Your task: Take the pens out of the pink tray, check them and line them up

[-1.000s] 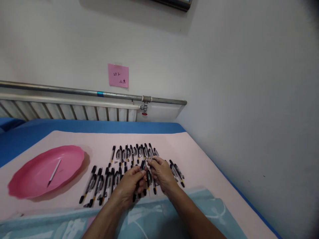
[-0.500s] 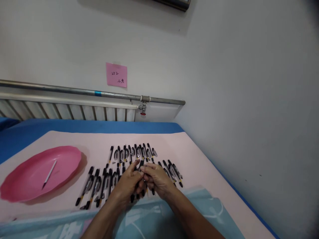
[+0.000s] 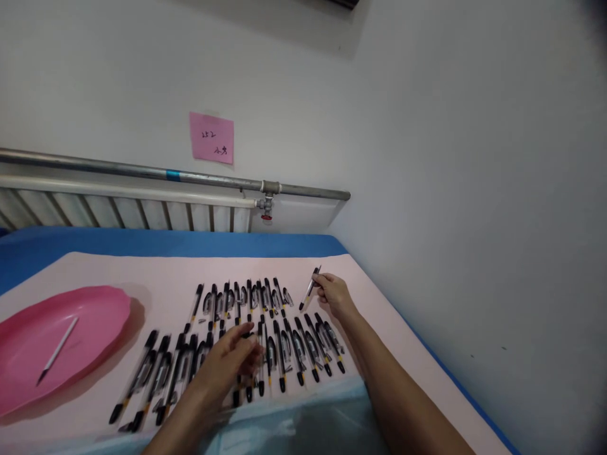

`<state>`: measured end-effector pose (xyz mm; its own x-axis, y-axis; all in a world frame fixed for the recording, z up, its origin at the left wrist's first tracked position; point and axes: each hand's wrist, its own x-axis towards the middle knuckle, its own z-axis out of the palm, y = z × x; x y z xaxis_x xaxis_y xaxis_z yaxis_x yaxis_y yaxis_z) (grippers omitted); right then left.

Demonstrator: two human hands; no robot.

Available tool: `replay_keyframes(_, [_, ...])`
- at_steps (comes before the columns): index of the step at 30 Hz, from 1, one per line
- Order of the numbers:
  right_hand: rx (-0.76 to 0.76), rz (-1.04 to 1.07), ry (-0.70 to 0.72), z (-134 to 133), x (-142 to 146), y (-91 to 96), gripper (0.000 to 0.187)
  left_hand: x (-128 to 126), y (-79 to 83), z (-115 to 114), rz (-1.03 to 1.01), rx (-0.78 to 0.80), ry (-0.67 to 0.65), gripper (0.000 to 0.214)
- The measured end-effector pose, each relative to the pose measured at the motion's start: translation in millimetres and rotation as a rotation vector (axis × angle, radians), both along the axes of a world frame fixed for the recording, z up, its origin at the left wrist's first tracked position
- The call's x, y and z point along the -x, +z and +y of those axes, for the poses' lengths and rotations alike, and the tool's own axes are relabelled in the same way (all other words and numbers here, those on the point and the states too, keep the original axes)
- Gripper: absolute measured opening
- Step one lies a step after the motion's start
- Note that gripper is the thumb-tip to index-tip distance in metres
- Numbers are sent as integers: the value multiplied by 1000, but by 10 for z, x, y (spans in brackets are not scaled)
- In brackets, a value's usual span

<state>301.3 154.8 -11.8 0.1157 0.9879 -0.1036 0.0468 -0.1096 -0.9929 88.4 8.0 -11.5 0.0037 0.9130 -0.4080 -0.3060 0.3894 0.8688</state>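
Note:
A pen (image 3: pixel 309 292) with a clear barrel and black ends is pinched in my right hand (image 3: pixel 334 293), tilted at the right end of the back row of pens (image 3: pixel 237 300). My left hand (image 3: pixel 235 354) hovers over the front row, its fingers loosely bent and apart with nothing seen between them. It hides part of that row. Beside it on the right lie several more black-and-clear pens (image 3: pixel 294 347) with clear caps (image 3: pixel 285 345) and small dark pieces among them. Further pens (image 3: pixel 154 379) lie slanted to its left.
A pink scalloped dish (image 3: pixel 102 309) at the left holds a white stick with a dark tip (image 3: pixel 59 351). A pale pink sheet (image 3: pixel 156 272) covers the blue table (image 3: pixel 213 243). Light blue cloth (image 3: pixel 275 436) lies along the near edge. A wall stands close on the right.
My hands were together over the front row and have parted. The right one has moved up and right with a pen; the left has shifted slightly left. The view has turned slightly right.

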Motion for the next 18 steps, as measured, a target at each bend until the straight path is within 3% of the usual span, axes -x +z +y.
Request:
replay_keyframes(8, [59, -235, 165, 400, 124, -351, 18, -2, -67, 46, 4, 70, 43, 55])
replay_keyframes(12, [31, -389, 192, 485, 145, -392, 20, -8, -27, 16, -35, 119, 31, 64])
replay_keyframes(18, [-19, -605, 232, 438, 151, -393, 24, 12, -17, 1, -45, 105, 41, 54])
